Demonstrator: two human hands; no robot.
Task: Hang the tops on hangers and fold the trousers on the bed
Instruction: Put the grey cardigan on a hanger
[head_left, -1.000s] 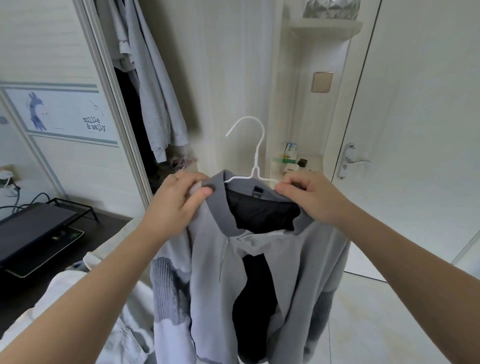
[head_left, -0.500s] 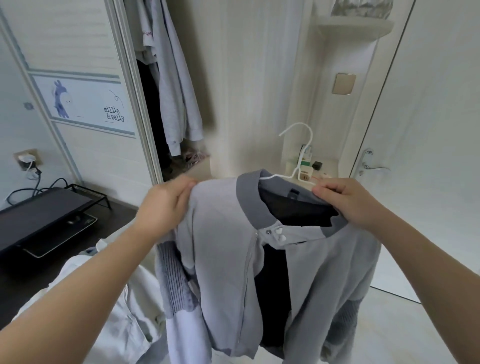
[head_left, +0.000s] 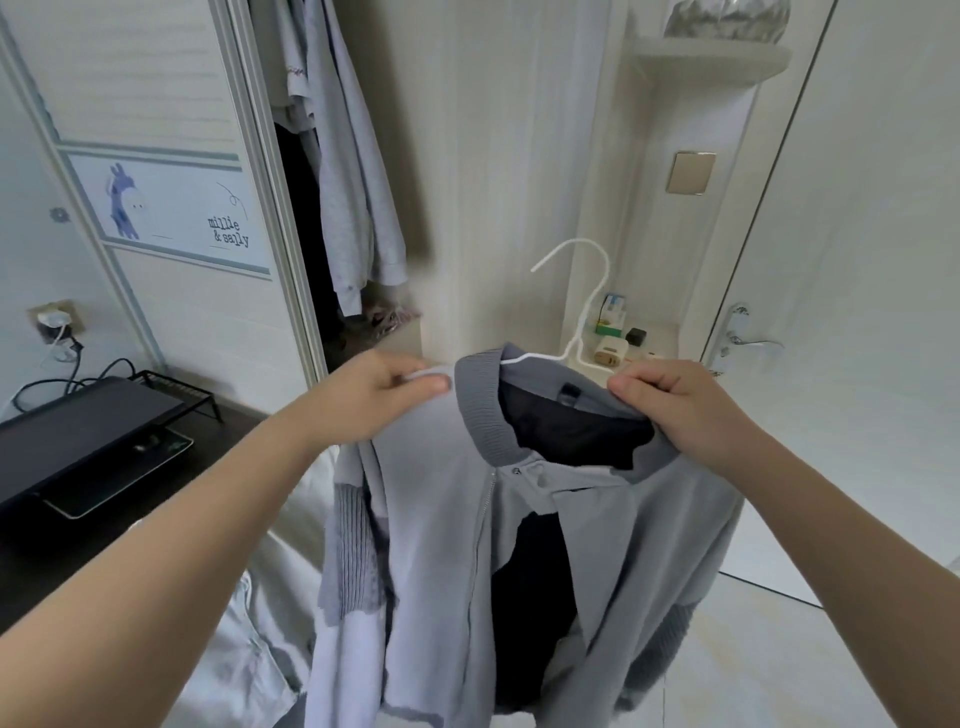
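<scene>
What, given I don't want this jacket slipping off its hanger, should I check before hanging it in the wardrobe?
1. Hook of the white hanger free above the collar: ok.
2. Left hand pinches the grey jacket at the shoulder: ok.
3. Right hand grips the collar's other side: ok.
4. Hanger arms seated inside both shoulders: cannot tell, fabric hides them.
5. Front fastened: not ok, it hangs open.
6. Wardrobe open: ok.

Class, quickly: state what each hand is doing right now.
Left hand: pinches the grey jacket at its shoulder.
Right hand: grips the grey jacket beside the collar.

Head cam, fwd-down, close in
</scene>
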